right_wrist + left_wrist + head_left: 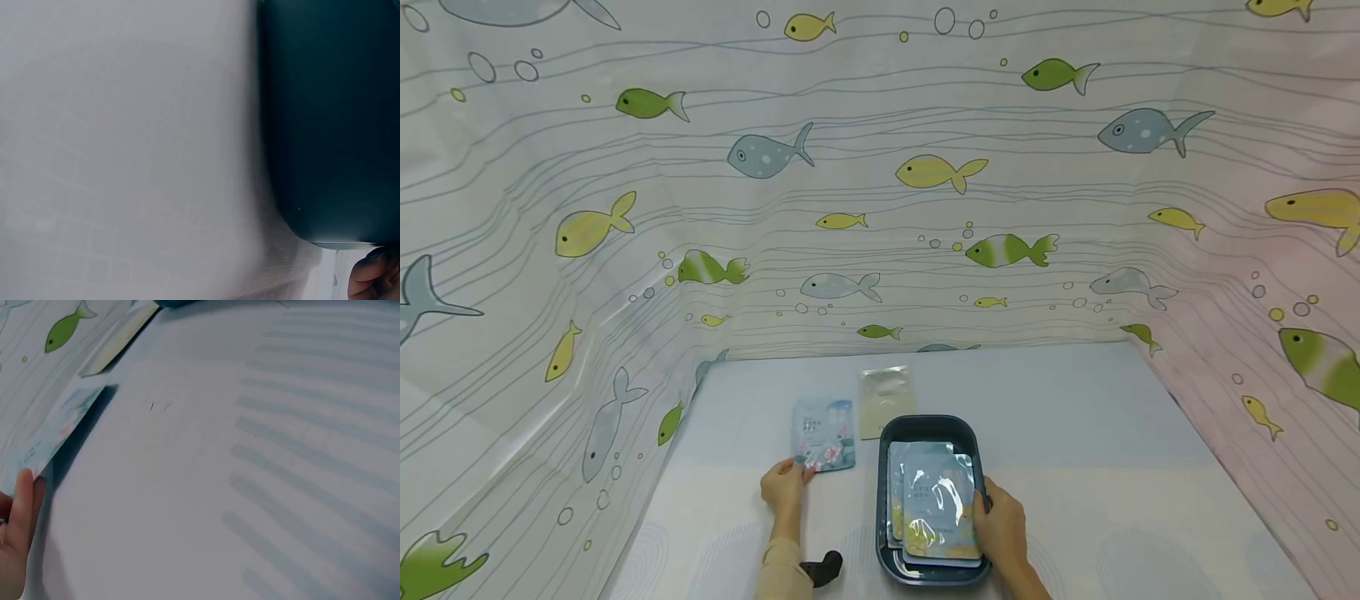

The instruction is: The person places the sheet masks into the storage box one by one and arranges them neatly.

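Note:
My left hand (pixel 786 485) pinches the lower left corner of a light blue foil packet (pixel 823 433) printed with pink flowers. In the left wrist view, the fingers (pixel 22 506) hold that packet's near edge, which casts a dark shadow on the table. On the other side, my right hand (pixel 1002 525) grips the right rim of a deep dark blue tray (pixel 883 492). Several flat packets with yellow-flower prints (pixel 938 508) lie stacked inside it. The tray's outer wall (pixel 331 125) fills the right of the right wrist view, with curled fingers (pixel 369 275) below its rim.
Behind the tray, to its left, lies a cream-gold packet (pixel 886 400) on the pale table (pixel 1075 417). A black strap or device (pixel 824 569) sits by the left sleeve. A fish-print curtain (pixel 880 208) encloses the table at the back and sides.

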The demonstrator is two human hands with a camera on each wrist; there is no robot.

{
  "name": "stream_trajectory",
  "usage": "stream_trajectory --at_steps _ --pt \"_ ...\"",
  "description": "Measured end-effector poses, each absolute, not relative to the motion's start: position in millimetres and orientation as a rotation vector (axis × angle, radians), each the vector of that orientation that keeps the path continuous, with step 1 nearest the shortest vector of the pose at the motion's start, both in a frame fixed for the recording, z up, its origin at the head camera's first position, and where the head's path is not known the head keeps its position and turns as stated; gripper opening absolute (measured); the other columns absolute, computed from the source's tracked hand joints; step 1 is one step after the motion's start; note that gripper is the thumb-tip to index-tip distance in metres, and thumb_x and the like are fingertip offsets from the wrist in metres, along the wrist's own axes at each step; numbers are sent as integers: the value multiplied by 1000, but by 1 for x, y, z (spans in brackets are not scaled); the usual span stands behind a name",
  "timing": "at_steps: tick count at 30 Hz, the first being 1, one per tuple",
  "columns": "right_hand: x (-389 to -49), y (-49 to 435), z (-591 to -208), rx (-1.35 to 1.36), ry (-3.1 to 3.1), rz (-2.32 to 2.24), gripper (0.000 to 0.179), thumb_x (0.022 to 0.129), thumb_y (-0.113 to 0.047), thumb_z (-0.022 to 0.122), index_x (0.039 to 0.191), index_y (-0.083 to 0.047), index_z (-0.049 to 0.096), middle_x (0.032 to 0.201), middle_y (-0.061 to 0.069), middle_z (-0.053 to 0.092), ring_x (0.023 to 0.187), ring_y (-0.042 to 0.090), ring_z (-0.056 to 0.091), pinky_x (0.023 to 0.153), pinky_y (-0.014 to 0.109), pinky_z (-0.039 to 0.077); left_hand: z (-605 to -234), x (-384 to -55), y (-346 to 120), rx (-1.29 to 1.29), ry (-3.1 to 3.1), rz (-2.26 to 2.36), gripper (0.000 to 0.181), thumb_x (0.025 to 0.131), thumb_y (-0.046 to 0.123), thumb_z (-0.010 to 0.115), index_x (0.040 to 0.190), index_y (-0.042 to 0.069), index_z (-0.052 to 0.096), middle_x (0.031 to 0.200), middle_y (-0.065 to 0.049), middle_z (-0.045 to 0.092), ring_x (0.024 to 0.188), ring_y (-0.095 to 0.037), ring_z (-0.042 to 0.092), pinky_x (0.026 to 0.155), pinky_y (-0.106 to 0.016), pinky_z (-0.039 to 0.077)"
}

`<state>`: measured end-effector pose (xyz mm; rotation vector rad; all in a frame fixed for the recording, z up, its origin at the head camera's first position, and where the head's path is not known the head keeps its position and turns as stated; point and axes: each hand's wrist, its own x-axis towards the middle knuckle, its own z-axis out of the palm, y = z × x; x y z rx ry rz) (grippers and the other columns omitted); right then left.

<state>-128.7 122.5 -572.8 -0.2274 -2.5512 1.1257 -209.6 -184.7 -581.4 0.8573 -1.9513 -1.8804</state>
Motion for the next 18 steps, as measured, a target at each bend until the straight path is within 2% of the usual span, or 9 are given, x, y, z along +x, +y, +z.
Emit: stream_trajectory --at_steps 3,5,9,18 --pt "-129 123 -574 -232 -2558 1128 24 82 -1 61 104 10 64 85 20 69 65 18 62 52 25 46 -581 -203 -187 872 -1880 -1930 31 82 -9 54 110 -22 54 89 -30 62 54 -8 63 56 -17 50" --pt "-128 123 -574 -236 -2557 1132 25 83 -2 61 104 10 65 87 21 69 68 20 64 54 27 47 -580 -199 -188 875 -1879 -1919 31 82 -7 55 109 -21 55 83 -20 64 53 -4 62 55 -16 49" --pt "-129 123 -575 -240 -2560 1135 25 83 -2 61 105 10 64 88 22 68 71 23 65 55 29 48 -573 -188 -188 842 -1825 -1952 31 82 -8 55 110 -22 53 76 -11 63 53 -4 62 56 -16 49" --pt "-129 123 -573 -241 -2567 1137 25 83 -1 60 105 11 64 88 21 68 67 19 63 52 26 46 -548 -171 -179 708 -1687 -2132 33 85 -13 52 115 -24 46 76 -7 61 59 -7 64 64 -20 52"
